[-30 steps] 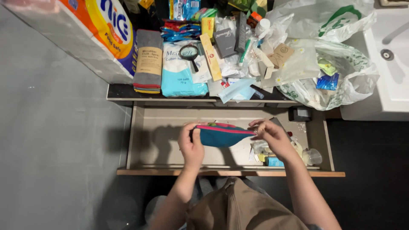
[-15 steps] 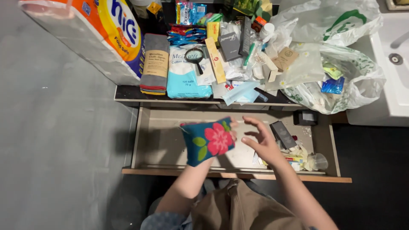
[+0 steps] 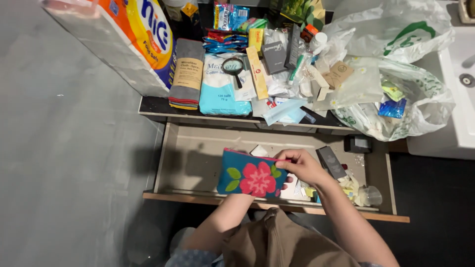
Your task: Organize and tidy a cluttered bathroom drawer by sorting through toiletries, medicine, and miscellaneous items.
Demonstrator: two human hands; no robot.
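A teal fabric pouch point(image 3: 251, 176) with a pink flower and green leaves is held flat over the open drawer point(image 3: 190, 155), flower side up. My right hand point(image 3: 299, 165) pinches the pouch's top right corner near its pink zip edge. My left hand is hidden under the pouch; only its forearm point(image 3: 223, 215) shows, running up to the pouch's lower edge, and it supports the pouch from below.
In the drawer's right part lie a dark slim box point(image 3: 330, 162), small packets point(image 3: 346, 185), a clear plastic cup point(image 3: 369, 196) and a black box point(image 3: 357, 143). The counter behind holds a toilet-paper pack point(image 3: 123, 39), folded cloths point(image 3: 187, 74), a cotton bag point(image 3: 222, 86), plastic bags point(image 3: 396, 89) and a sink point(image 3: 460, 99).
The pouch was turned from edge-up to flower side up. My right hand let go, hovered open, then took hold of the top right corner again.
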